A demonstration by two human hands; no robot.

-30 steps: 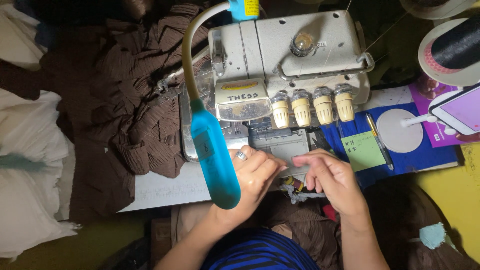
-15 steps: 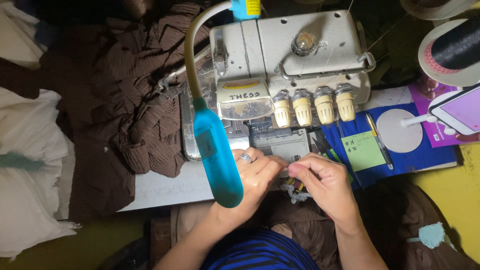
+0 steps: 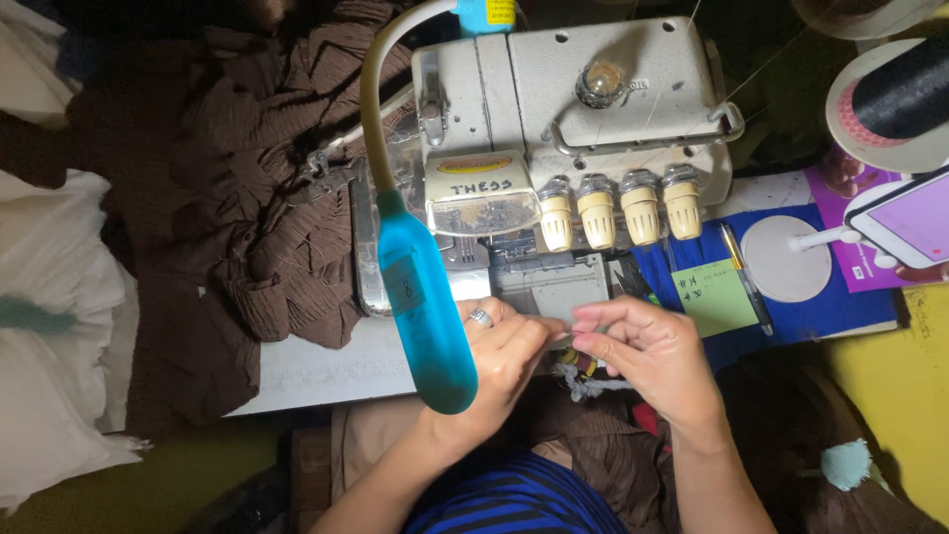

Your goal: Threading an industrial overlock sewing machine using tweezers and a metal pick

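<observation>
My left hand (image 3: 504,358), with a ring on one finger, and my right hand (image 3: 647,358) meet just in front of a cream overlock sewing machine (image 3: 583,119). Their fingertips pinch a small thin pale piece (image 3: 561,339) from both sides; what it is I cannot tell. A tangle of grey threads (image 3: 581,381) hangs just below the hands. A blue lamp head (image 3: 423,316) on a bent neck covers part of my left wrist. Four cream tension knobs (image 3: 618,210) sit on the machine's front, above the hands.
Brown pleated fabric (image 3: 247,227) is heaped left of the machine. White cloth (image 3: 49,326) lies at the far left. To the right are a green note (image 3: 720,297), a pen (image 3: 741,277), a white round stand (image 3: 788,259), a phone (image 3: 905,227) and a black thread cone (image 3: 900,99).
Both hands have stayed in front of the machine, shifting slightly. Their fingertips have drawn together on the small pale piece.
</observation>
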